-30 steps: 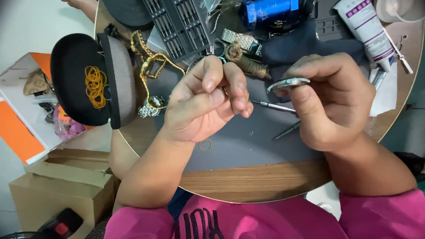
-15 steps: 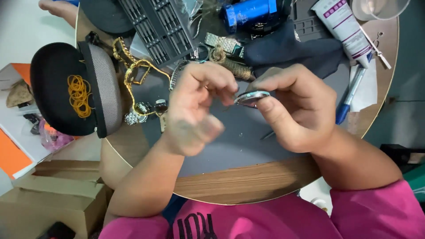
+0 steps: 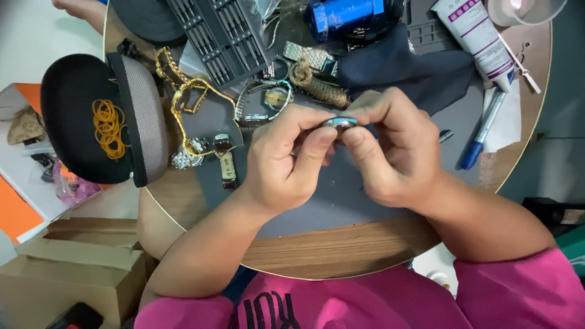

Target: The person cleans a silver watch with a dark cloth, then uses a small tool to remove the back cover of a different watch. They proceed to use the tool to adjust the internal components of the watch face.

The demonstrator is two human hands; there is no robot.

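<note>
Two hands, left hand (image 3: 286, 164), right hand (image 3: 390, 152), pinching one watch case (image 3: 340, 122), one blue pen (image 3: 481, 131) nearby

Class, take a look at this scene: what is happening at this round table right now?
A person in a pink top sits at a round wooden table and holds a small round metal watch case up between both hands. The left hand and the right hand pinch it from either side with thumbs and fingertips above a grey work mat. Around them lie a gold chain, a silver watch, a blue pen and an open black case with rubber bands.
</note>
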